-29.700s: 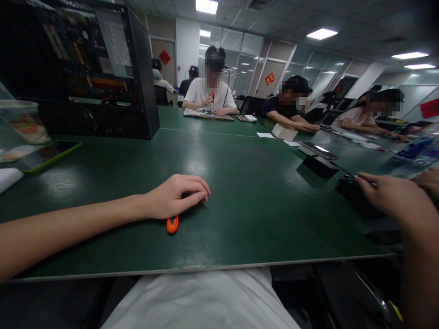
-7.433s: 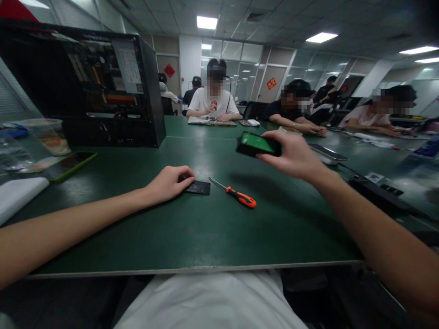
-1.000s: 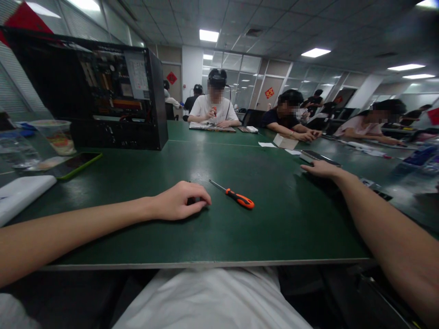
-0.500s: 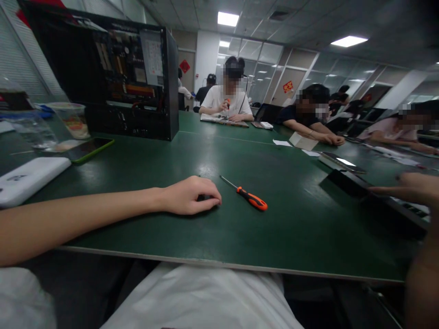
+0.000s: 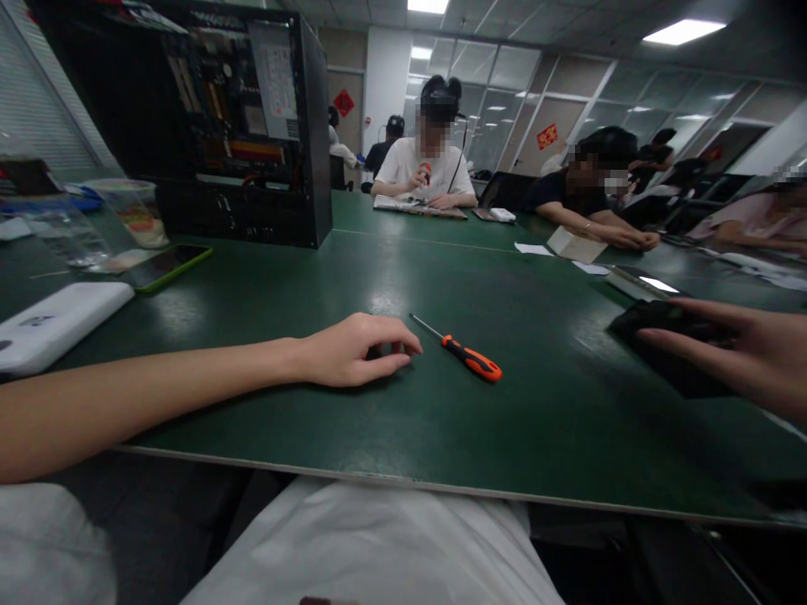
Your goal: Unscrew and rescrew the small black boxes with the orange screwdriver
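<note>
My left hand [image 5: 361,349] rests on the green table [image 5: 353,428], palm down. Its fingers are loosely bent, with a gap between thumb and forefinger, and it holds nothing that I can see. Just right of its fingertips lies a screwdriver [image 5: 470,356] with an orange and black handle, its shaft angled up and left. At the right edge my right hand [image 5: 760,353] is closed around a black boxy part [image 5: 668,340], thumb on the near side. Motion blur and the fingers hide much of that part, so its exact kind is unclear.
An open computer case [image 5: 252,143] stands at the back left. Near it are a plastic cup [image 5: 135,214], a green-edged phone [image 5: 173,267] and a white device [image 5: 66,323]. Papers and an open carton [image 5: 575,244] lie at the back right. Other people sit across the table.
My right hand has come to grip the black part, which now stands off from where it lay. My left hand's fingers have parted slightly. The view has tilted down a little.
</note>
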A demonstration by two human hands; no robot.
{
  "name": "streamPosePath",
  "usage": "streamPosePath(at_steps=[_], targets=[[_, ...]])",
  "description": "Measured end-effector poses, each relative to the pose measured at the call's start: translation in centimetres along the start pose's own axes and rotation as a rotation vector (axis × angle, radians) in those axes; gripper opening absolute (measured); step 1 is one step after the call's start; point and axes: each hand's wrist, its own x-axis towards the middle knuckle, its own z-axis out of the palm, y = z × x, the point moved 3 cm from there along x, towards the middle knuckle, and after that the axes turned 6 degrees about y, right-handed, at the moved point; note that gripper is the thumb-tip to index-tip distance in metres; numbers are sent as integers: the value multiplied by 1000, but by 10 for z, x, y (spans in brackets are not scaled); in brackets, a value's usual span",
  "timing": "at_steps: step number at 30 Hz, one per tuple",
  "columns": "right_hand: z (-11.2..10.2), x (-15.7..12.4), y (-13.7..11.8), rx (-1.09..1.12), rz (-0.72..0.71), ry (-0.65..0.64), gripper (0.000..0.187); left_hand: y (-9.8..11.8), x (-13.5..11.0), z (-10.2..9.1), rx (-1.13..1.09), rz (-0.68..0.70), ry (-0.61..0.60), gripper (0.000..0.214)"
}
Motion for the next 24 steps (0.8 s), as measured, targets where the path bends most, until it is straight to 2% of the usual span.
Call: streamPosePath(at_steps=[2, 5, 7, 9, 12, 15, 18, 21, 24], targets=[[4, 8, -82, 70, -162, -86, 54, -2, 0, -1, -20, -51, 52, 31], [22, 19, -188, 167, -504, -120, 47, -8, -1, -3, -95, -88, 186, 56], [44, 23, -235, 156, -625, -192, 46, -13, -2, -5, -164, -88, 295, 67], [70, 24, -264, 138, -680, -257, 45, -17, -3, -7, -202, -96, 354, 69], [105, 18, -282, 172, -715, -316, 39, -22, -1, -8, -126, -166, 299, 59], [124, 9, -277, 274, -754, -320, 37, -25, 1, -9, -65, -244, 234, 46], [126, 2, -259, 328, -818, -285, 47, -25, 4, -9, -70, -268, 187, 41], [120, 2, -238, 275, -858, -220, 48, -26, 5, -9, -52, -293, 139, 41], [116, 4, -225, 222, -958, -165, 48, -28, 5, -10, -15, -318, 116, 43]])
